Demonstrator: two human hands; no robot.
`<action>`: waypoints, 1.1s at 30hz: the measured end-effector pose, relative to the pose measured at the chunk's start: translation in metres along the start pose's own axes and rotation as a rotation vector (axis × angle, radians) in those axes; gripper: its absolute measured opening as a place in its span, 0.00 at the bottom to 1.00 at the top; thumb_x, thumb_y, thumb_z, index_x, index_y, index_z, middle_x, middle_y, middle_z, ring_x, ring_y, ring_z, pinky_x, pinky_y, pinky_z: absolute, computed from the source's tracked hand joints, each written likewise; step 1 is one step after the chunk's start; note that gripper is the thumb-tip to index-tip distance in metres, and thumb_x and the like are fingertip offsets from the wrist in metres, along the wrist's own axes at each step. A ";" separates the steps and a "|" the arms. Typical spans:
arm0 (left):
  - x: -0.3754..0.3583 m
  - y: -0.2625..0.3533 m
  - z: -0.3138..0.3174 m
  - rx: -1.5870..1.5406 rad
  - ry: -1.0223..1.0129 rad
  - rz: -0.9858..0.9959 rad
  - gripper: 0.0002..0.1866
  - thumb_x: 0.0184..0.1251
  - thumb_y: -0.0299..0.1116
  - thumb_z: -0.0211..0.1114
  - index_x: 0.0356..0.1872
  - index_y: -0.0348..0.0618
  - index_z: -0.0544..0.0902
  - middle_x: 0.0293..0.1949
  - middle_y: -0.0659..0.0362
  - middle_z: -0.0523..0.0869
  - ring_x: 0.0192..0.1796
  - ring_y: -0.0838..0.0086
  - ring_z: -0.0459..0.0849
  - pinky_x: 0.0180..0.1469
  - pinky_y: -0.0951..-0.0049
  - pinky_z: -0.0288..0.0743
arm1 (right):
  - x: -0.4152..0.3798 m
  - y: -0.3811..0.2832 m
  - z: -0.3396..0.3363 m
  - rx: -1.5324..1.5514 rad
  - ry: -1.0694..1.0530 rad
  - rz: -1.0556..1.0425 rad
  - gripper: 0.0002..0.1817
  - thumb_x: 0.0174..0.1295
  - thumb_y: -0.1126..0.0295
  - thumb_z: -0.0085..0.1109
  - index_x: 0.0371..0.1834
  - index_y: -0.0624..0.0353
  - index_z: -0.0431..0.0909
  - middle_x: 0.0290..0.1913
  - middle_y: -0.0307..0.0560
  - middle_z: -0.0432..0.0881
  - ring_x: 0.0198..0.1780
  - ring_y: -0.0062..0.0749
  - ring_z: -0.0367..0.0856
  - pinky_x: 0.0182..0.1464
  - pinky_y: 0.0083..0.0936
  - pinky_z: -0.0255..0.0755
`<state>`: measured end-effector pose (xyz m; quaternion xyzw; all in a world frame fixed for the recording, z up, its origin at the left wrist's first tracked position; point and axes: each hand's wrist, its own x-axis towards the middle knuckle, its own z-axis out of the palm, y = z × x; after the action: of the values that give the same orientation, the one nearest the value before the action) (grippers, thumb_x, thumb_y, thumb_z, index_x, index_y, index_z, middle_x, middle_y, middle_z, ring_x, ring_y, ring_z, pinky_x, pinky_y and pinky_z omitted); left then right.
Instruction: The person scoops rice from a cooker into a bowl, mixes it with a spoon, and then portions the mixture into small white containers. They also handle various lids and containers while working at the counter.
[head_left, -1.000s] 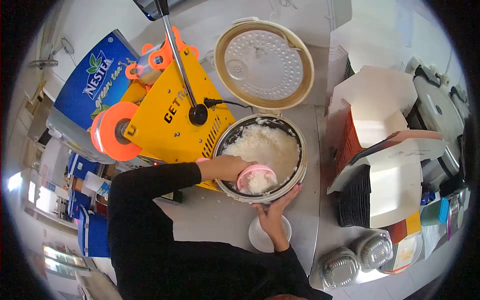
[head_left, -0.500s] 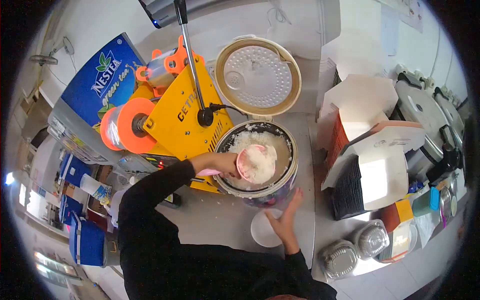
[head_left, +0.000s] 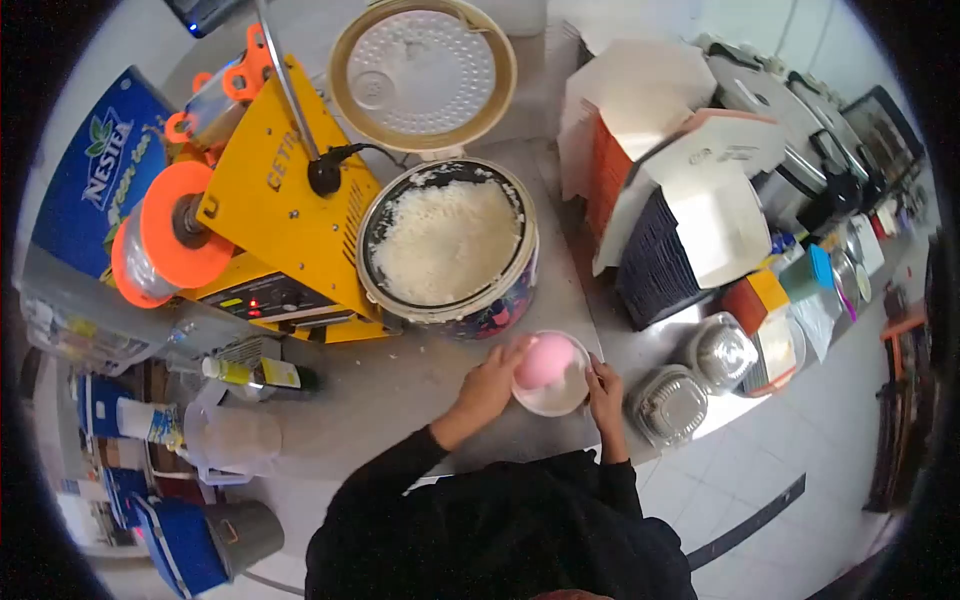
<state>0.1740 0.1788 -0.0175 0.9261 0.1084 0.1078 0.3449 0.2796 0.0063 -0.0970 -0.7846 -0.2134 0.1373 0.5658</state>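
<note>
My left hand [head_left: 487, 384] is closed on a pink scoop [head_left: 544, 361], which is turned over above a white bowl [head_left: 577, 392]. The scoop's rounded underside faces up, and its handle is hidden under my fingers. On the bowl's right side, my right hand [head_left: 605, 397] grips the rim. Beyond them stands an open rice cooker [head_left: 530, 255] holding white rice [head_left: 448, 240], its lid [head_left: 505, 95] raised at the back.
A yellow sealing machine [head_left: 290, 190] with orange film rolls stands left of the cooker. Stacked paper boxes [head_left: 660, 245] are at the right, with clear plastic containers [head_left: 672, 405] nearer the counter's edge. A bottle [head_left: 275, 373] stands at the left.
The scoop, earlier full of rice over the cooker, is now turned over at the bowl. My right hand has taken hold of the bowl's rim. The whole view has shifted.
</note>
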 end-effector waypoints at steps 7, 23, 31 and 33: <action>0.019 0.039 -0.030 0.254 -0.186 -0.053 0.26 0.53 0.27 0.45 0.57 0.60 0.60 0.36 0.46 0.72 0.33 0.51 0.76 0.37 0.58 0.71 | 0.001 -0.002 0.002 0.270 0.096 0.162 0.16 0.57 0.70 0.46 0.45 0.70 0.70 0.34 0.45 0.75 0.37 0.25 0.71 0.41 0.17 0.63; 0.025 0.042 -0.032 0.231 -0.302 -0.073 0.23 0.53 0.27 0.47 0.54 0.53 0.63 0.41 0.45 0.72 0.37 0.53 0.76 0.35 0.58 0.72 | -0.001 0.010 0.008 0.354 0.098 0.117 0.18 0.58 0.69 0.44 0.50 0.69 0.66 0.40 0.46 0.74 0.37 0.24 0.73 0.39 0.16 0.67; 0.009 0.021 -0.031 0.113 -0.150 -0.006 0.22 0.50 0.26 0.49 0.51 0.49 0.66 0.38 0.43 0.73 0.36 0.52 0.76 0.33 0.57 0.71 | 0.017 -0.024 -0.021 -0.469 -0.098 0.009 0.18 0.56 0.71 0.44 0.49 0.68 0.66 0.31 0.55 0.73 0.34 0.40 0.73 0.37 0.28 0.65; -0.003 0.017 -0.066 -0.180 0.017 0.139 0.18 0.49 0.23 0.50 0.45 0.44 0.71 0.36 0.46 0.75 0.34 0.61 0.78 0.31 0.65 0.73 | 0.034 -0.114 -0.034 -0.360 0.052 -0.130 0.18 0.56 0.71 0.43 0.50 0.66 0.65 0.29 0.57 0.70 0.31 0.44 0.71 0.36 0.30 0.65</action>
<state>0.1546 0.2063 0.0423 0.8956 0.0366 0.1487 0.4176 0.3041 0.0256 0.0229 -0.8608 -0.2701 0.0398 0.4294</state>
